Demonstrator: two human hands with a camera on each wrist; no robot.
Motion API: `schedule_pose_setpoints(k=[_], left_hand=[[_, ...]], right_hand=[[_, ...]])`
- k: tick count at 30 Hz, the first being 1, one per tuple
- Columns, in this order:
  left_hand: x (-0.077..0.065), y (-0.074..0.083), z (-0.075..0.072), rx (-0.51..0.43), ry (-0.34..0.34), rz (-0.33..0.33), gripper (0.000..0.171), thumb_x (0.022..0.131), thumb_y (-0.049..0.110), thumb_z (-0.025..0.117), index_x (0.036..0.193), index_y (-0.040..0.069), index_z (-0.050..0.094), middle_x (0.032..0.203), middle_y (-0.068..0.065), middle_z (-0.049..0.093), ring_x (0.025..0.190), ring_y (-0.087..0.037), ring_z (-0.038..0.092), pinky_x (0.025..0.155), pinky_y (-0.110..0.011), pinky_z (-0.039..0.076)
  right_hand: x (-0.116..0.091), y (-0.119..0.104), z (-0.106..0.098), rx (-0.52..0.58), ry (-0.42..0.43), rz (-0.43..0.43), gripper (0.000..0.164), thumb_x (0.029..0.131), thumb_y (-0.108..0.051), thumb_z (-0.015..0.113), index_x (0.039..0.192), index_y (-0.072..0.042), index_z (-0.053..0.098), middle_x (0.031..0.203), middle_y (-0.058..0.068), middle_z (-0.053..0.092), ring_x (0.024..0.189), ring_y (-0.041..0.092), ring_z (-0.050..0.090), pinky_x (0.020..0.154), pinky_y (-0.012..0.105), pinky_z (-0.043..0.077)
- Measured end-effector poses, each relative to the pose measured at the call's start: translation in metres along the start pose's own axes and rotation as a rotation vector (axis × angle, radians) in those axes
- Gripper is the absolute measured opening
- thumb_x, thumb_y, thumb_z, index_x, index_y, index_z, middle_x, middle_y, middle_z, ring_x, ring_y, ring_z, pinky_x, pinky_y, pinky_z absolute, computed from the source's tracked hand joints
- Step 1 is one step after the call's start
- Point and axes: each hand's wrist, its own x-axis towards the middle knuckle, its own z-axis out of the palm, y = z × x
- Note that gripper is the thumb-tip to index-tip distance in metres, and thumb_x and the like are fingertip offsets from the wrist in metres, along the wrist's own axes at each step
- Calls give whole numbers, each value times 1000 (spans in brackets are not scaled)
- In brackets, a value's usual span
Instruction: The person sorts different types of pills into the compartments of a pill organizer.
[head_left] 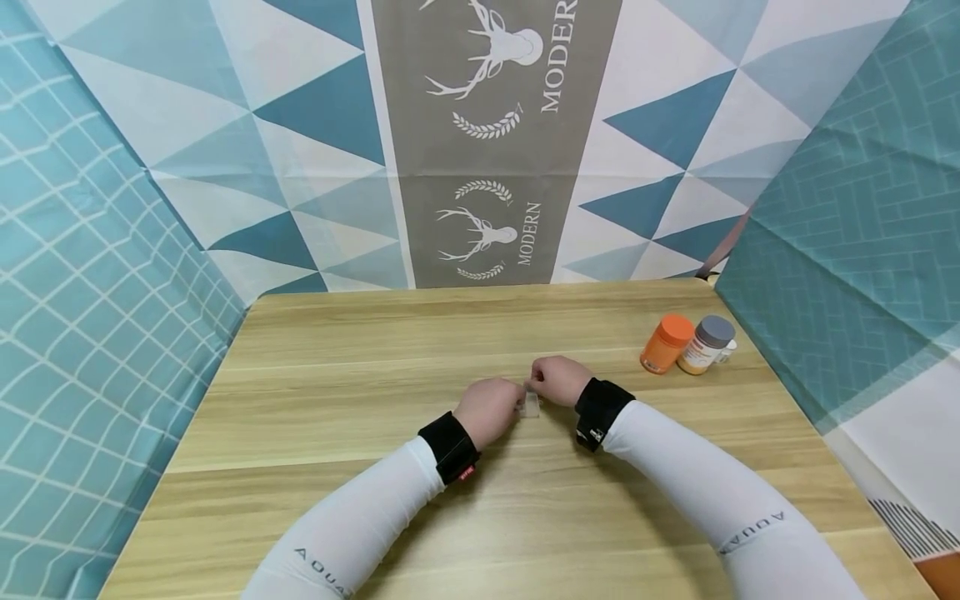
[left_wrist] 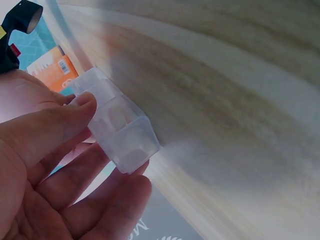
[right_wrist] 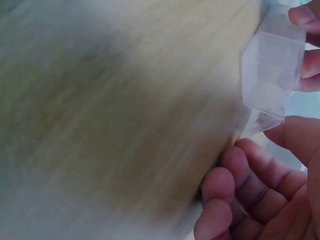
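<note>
A small clear plastic pill box (head_left: 531, 406) with a row of compartments is between the hands, close above the tabletop. My left hand (head_left: 489, 410) holds it, the thumb on one side and fingers behind and under it; the left wrist view shows the box (left_wrist: 131, 142) tilted. At its end my right hand (head_left: 559, 381) pinches a thin clear lid (right_wrist: 261, 123) with small dark marks between thumb and index finger. The lid stands away from the end compartment (right_wrist: 267, 72). Whether anything lies inside the compartments, I cannot tell.
Toward the back right of the wooden table (head_left: 337, 375) stand an orange bottle (head_left: 666, 343) and a bottle with a grey cap (head_left: 706, 344). A small white object (head_left: 727, 351) is partly hidden beside them. Patterned cloth hangs behind and at both sides.
</note>
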Motion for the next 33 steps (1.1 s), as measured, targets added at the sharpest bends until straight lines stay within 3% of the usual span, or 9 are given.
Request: schedule_pose_setpoints(k=[6,12,16,20,27,33], left_hand=[[3,6,0,8,-15,-18,28,88,8,70,66,18,55,66,7,54,57,-9,45,52,-26,40],[5,9,2,25,-24,-15,13,88,13,72,77,16,68,80,2,62,67,-13,57,56,-28,47],[4,7,-1,57,-24,-15,10,89,19,72,79,15,71,82,1,59,70,-18,57,60,-32,48],[2,6,-6,98,-28,-5,14,92,21,68,82,16,75,84,0,59,72,-18,56,62,-34,49],[-10,4,-13,80,10,32,17,94,26,68,102,14,77,108,-3,67,91,-21,64,78,-35,54],[-25,6,-21,22,108,-22,46,92,44,69,126,13,67,127,-9,62,114,-29,61,95,-43,49]], right_hand=[[-1,4,1,16,9,17,25,95,-23,65,73,-12,59,64,-4,51,59,12,46,61,27,39],[-12,10,3,78,113,64,30,100,-34,58,79,-13,58,65,-3,52,58,13,47,60,28,38],[-33,11,-4,128,207,58,37,102,-41,53,76,-15,55,63,-2,48,56,14,44,56,29,36],[-65,22,-13,120,185,62,36,101,-39,55,72,-17,54,62,-3,47,56,13,45,53,30,37],[-128,87,-26,46,128,197,38,99,-32,58,65,-17,49,58,-4,44,53,13,43,52,31,34],[-168,170,-58,-39,153,345,42,100,-39,50,65,-16,46,59,-2,41,54,16,41,53,32,30]])
